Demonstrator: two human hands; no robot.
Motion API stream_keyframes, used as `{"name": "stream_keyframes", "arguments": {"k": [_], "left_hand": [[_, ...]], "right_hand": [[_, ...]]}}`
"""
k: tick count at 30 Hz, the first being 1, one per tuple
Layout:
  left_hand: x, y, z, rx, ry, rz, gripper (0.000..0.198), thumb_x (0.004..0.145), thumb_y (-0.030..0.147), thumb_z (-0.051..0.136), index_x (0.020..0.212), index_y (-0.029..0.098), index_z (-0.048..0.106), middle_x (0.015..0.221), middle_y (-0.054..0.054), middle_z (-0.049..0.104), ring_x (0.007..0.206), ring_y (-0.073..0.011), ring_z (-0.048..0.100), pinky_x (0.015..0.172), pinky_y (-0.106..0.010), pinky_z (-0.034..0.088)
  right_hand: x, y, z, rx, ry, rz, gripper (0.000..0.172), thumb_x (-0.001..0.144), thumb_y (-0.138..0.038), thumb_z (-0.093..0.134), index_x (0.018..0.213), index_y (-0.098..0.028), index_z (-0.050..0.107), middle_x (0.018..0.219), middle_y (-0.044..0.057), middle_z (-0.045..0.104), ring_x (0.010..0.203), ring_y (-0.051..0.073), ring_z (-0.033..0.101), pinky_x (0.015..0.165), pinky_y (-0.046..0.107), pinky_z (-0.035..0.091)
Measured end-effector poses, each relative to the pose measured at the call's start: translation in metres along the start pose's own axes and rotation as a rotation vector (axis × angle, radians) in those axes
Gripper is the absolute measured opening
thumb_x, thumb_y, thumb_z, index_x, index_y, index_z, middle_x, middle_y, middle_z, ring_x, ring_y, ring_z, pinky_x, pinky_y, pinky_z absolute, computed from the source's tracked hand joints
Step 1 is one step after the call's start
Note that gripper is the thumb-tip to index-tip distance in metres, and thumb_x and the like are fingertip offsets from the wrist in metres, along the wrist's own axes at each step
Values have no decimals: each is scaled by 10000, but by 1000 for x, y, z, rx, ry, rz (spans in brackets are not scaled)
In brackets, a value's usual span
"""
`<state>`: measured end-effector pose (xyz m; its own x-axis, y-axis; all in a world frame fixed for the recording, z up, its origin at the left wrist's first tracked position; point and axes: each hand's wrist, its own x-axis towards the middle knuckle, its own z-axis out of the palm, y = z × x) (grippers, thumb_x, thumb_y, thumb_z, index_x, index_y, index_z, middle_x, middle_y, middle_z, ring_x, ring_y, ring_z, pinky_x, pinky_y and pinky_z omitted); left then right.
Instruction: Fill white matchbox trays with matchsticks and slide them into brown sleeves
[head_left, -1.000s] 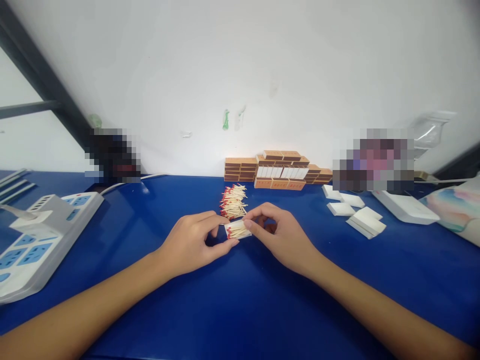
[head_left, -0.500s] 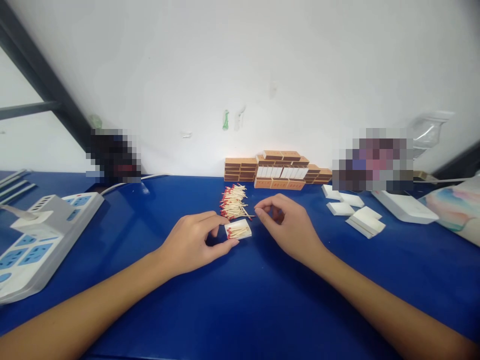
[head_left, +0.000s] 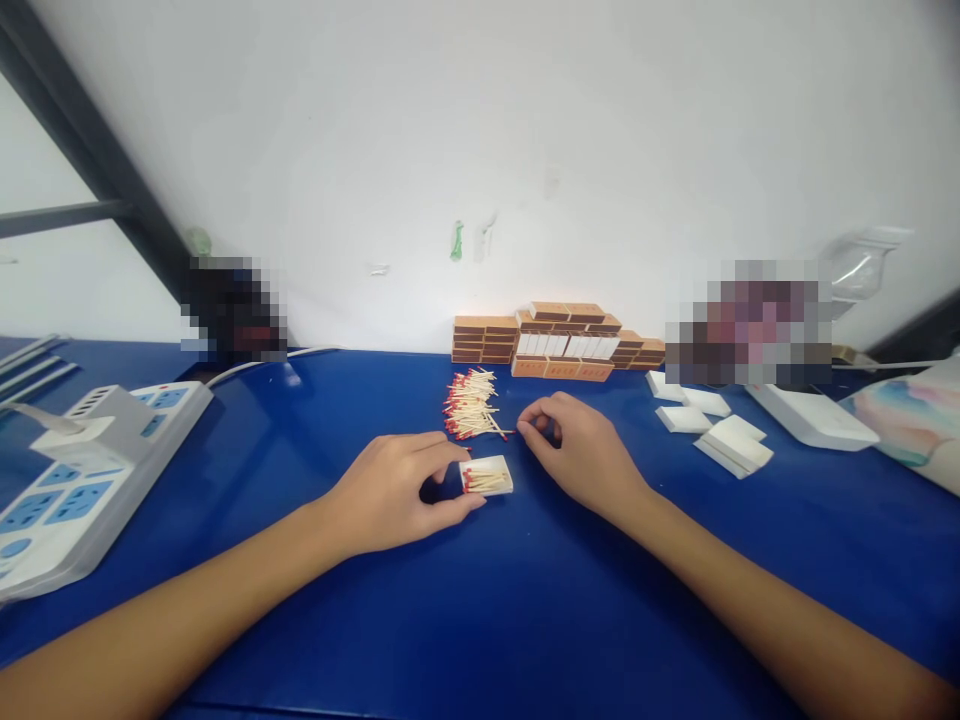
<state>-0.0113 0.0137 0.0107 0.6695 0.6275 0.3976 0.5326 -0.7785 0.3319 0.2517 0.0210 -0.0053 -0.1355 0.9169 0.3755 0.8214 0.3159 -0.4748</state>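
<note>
My left hand (head_left: 401, 490) grips a small white matchbox tray (head_left: 496, 465) by its two long sides, thumb on the near side. Red-headed matches lie side by side in the tray, filling part of it. Just behind it is a loose pile of matches (head_left: 471, 402) on the blue table. My right hand (head_left: 577, 440) is at the pile's right edge, thumb and forefinger pinched on the end of a match (head_left: 511, 432). Its other fingers are curled under.
Stacked brown matchboxes (head_left: 561, 370) stand against the wall. White trays (head_left: 684, 418) lie to the right, near a larger white box (head_left: 814, 415) and a colourful bag (head_left: 911, 415). At left is a power strip (head_left: 169, 425) with a plugged-in adapter (head_left: 97, 430).
The left hand has drawn the tray slightly towards me, away from the pile. My right hand stays pinched at the pile's right edge, with barely any movement.
</note>
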Motion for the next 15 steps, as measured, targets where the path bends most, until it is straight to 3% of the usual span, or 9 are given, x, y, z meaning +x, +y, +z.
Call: {"name": "stream_keyframes", "arguments": {"k": [15], "left_hand": [[-1, -1, 1, 7, -6, 13, 296, 933, 427, 723, 1138, 213, 719, 789, 22, 647, 624, -109, 572, 586, -249, 430]], "right_hand": [[0, 3, 0, -27, -70, -26, 98, 968, -226, 615, 933, -221, 707, 890, 43, 643, 826, 210, 589, 712, 338, 437]]}}
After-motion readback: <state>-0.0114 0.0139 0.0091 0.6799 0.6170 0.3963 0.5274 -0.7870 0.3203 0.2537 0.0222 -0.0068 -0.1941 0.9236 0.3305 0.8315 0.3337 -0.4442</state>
